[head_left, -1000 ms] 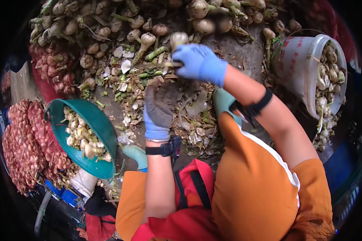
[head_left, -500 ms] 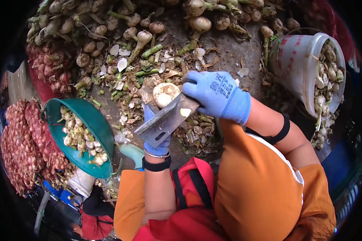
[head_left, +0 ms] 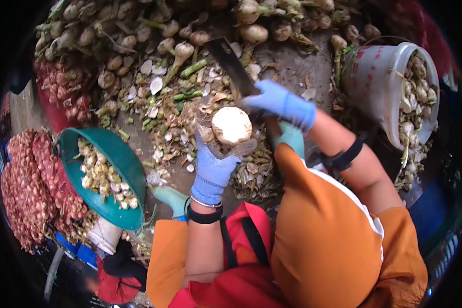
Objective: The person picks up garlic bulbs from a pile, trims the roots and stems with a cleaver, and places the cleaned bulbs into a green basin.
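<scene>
My left hand (head_left: 214, 161), in a blue knit glove, holds a large garlic bulb (head_left: 231, 126) from below. The bulb's flat, pale cut face is turned up towards me, and dry roots and skin hang at its left side. My right hand (head_left: 282, 102), in a matching glove, is wrapped round the handle of a cleaver (head_left: 231, 64). The cleaver's dark blade is raised beyond the bulb, pointing away and to the left, apart from it. Beneath both hands lies a heap of cut stems and skins (head_left: 172, 115).
Garlic bulbs with stems (head_left: 254, 33) are piled along the far side. At left a green basin (head_left: 100, 146) holds trimmed bulbs, beside red net bags (head_left: 25, 190) of garlic. A white bucket (head_left: 374, 77) tipped on its side spills bulbs at right. Another person (head_left: 118, 282) sits lower left.
The cleaver has swung from in front of the bulb up and away to its far side. The bulb has moved slightly right and now shows a whiter face.
</scene>
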The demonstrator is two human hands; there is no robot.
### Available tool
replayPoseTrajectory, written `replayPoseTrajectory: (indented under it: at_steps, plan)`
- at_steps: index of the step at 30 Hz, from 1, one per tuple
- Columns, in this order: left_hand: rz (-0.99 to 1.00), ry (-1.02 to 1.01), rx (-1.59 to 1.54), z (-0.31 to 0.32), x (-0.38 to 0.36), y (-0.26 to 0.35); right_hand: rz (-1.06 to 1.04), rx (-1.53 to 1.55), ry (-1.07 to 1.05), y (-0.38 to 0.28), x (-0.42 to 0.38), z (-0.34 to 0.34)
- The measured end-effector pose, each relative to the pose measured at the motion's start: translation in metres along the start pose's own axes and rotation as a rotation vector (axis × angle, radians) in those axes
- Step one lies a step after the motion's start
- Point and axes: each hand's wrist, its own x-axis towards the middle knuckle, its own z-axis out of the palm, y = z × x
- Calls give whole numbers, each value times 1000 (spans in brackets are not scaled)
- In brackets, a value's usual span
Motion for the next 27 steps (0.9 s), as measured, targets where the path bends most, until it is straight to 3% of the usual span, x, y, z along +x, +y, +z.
replayPoseTrajectory:
  at_steps: [1, 3, 4, 5, 7, 8, 9, 10, 11, 12, 13, 15, 16, 17, 19, 21, 23, 24, 25, 27]
  plan:
    - [6, -6, -10, -3, 4, -14, -80, 96, -46, 8, 4, 11]
    - [-182, -24, -398, -13, 4, -14, -78, -65, -85, -48, -31, 19]
    - [-288, -14, -564, -14, 3, -4, -690, -436, 63, -26, -16, 25]
    - [-121, 74, -510, -10, 4, -10, -662, -676, 93, -41, -30, 27]
    - [-60, 228, -302, -26, 3, 3, -339, -1014, 18, -33, -7, 9]
    - [-40, 297, -230, -37, 5, 8, -15, -1100, -80, -40, 3, -1]
    - [81, 325, -190, -47, 5, 29, 32, -1203, -34, -25, 14, -14]
    - [172, 315, -399, -49, 2, 56, -82, -1144, 74, -23, 14, -22]
    - [210, 37, -698, -85, 1, 64, -194, -1082, 171, -21, 15, -28]
    - [243, -395, -1140, -102, 3, 72, -292, -1051, 242, -18, 20, -29]
    - [352, -432, -1317, -116, 0, 65, -392, -1018, 315, -18, 28, -29]
    - [285, -276, -1245, -106, 9, 62, -382, -1103, 373, -15, 55, -30]
    - [250, -330, -1102, -94, 26, 55, -280, -1165, 381, -17, 63, -27]
    - [124, -200, -1002, -81, 32, 45, -176, -1222, 383, -18, 67, -23]
    - [-97, -92, -1020, -60, 44, -1, -271, -1090, 396, -21, 47, -10]
    - [-289, 38, -872, -20, 40, -13, -356, -749, 185, -22, 25, 7]
    - [-224, 80, -737, -20, 40, -68, -534, -534, -3, -14, -13, 27]
    - [-128, 67, -493, -15, 39, -46, -416, -464, -177, -18, -23, 26]
    - [-33, 53, -255, -10, 36, -21, -407, -471, -175, -22, -29, 17]
    - [-122, 109, -122, -13, 30, -11, -424, -732, 203, -30, -35, 4]
